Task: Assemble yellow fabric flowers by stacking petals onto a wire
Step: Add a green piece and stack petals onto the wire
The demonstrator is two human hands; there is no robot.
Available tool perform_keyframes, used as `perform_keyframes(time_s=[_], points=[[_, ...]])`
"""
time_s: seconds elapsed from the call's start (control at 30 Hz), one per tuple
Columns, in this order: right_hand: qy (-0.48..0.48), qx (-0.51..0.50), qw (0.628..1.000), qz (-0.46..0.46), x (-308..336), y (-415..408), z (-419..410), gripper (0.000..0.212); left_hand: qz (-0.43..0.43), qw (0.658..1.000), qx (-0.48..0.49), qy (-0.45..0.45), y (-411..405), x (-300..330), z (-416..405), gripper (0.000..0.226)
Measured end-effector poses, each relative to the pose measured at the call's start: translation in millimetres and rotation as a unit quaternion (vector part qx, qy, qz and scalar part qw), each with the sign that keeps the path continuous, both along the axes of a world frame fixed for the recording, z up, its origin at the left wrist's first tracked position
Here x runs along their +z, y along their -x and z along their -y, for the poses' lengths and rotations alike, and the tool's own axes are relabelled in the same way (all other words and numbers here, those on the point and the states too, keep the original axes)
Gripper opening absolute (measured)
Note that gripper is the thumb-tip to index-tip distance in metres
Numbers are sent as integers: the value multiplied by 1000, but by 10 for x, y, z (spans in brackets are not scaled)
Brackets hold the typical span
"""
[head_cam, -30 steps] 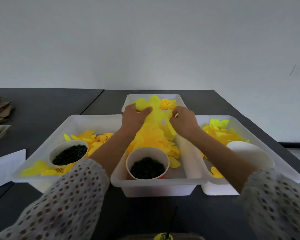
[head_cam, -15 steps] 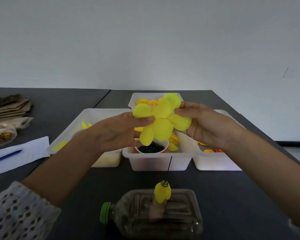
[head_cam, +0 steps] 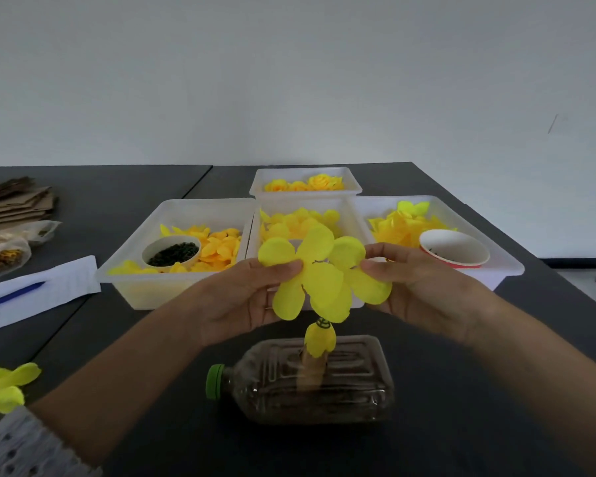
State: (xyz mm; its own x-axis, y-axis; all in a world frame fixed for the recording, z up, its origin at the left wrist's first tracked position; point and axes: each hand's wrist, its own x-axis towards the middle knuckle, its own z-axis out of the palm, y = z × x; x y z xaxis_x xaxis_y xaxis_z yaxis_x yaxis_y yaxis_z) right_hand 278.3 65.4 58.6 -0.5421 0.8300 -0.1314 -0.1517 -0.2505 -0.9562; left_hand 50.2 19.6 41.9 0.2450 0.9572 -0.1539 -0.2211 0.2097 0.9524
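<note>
Dark grey desk [head_cam: 461,425] under a plain pale wall carries everything. Just above its near middle hangs the flat yellow fabric petal piece with rounded lobes [head_cam: 320,280], pinched at its edges by both hands: the left hand [head_cam: 245,297] nips a left lobe between thumb and fingers, the right hand [head_cam: 413,284] nips a right lobe. Half a second ago the piece was held higher and farther from the stand — now it sits directly over the small yellow bud with a dark green tip [head_cam: 320,339], which stands on a post from the clear plastic bottle with a green cap lying on its side [head_cam: 307,380]. Judging by that, threading is the step in hand. Since a second ago the hands have left the white plastic trays of yellow petals [head_cam: 172,215] behind.

The wire itself is hidden behind the petal piece, and whether the piece has a centre hole I cannot tell. Another yellow petal piece [head_cam: 4,383] lies cut off at the left edge — the person's white sleeve [head_cam: 21,445] too.
</note>
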Motion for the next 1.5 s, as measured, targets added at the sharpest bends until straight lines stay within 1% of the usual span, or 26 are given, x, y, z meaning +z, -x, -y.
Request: perform_keyframes(time_s=[0.07, 0.13, 0.17, 0.23, 0.3, 0.4, 0.43, 0.53, 0.57, 0.63, 0.67, 0.77, 0.8, 0.9, 0.97, 1.03, 1.1, 1.13, 1.2, 1.3, 1.33, 1.43, 1.5], points=[[11, -17, 999, -26, -27, -8, -10, 49, 28, 1000, -5, -10, -20, -30, -48, 48], [12, -30, 998, -49, -33, -6, -25, 35, 45, 999, -12, -25, -14, -45, -101, 50], [11, -37, 998, -55, -40, -4, -37, 30, 42, 998, -16, -32, -7, -53, -124, 55], [10, -46, 997, -60, -65, 9, -64, 33, 5, 999, -18, -50, 8, -85, -160, 58], [19, -49, 997, -65, -105, 20, -81, 36, -30, 997, -15, -68, 21, -133, -180, 49], [39, -51, 995, -73, -179, 31, -102, 18, -35, 995, -20, -90, 61, -202, -181, 34], [42, -51, 995, -71, -200, 32, -105, 16, -34, 995, -21, -95, 68, -217, -179, 31], [49, -41, 995, -76, -246, 38, -102, 22, -45, 993, -16, -104, 62, -242, -174, 20], [50, -36, 995, -82, -253, 38, -93, 27, -47, 993, -12, -103, 57, -242, -169, 19], [46, -30, 994, -91, -254, 33, -71, 35, -43, 995, -6, -95, 58, -242, -160, 27], [40, -28, 994, -94, -253, 29, -61, 35, -39, 995, -8, -92, 65, -246, -158, 29], [17, -24, 996, -84, -237, 31, -29, 33, -38, 996, -9, -84, 90, -256, -144, 19], [11, -23, 996, -80, -235, 38, -20, 32, -36, 996, -8, -78, 100, -261, -139, 22], [-3, -24, 997, -67, -250, 50, 6, 31, -21, 998, -6, -63, 118, -281, -122, 52], [-2, -28, 998, -62, -273, 42, 13, 31, -7, 998, -17, -62, 113, -290, -105, 55], [5, -32, 997, -66, -291, 25, 7, 31, 2, 998, -23, -59, 103, -286, -95, 46], [9, -39, 997, -64, -312, 11, -6, 27, -1, 998, -18, -68, 105, -303, -106, 23], [9, -42, 997, -59, -323, 8, -9, 23, -3, 997, -16, -73, 99, -304, -106, 19], [1, -51, 998, -47, -351, 11, -8, 16, 0, 996, -19, -85, 86, -298, -106, 25], [-34, -71, 996, -34, -362, 31, 5, 15, 14, 993, -24, -115, 80, -280, -114, 20], [-53, -78, 995, -34, -351, 35, 10, 15, 22, 993, -21, -117, 79, -271, -119, 25], [-111, -91, 989, -34, -303, 36, 24, 15, 52, 991, -20, -124, 68, -242, -126, 54], [-139, -98, 985, -33, -272, 32, 41, 20, 56, 989, -22, -132, 64, -235, -122, 65]])
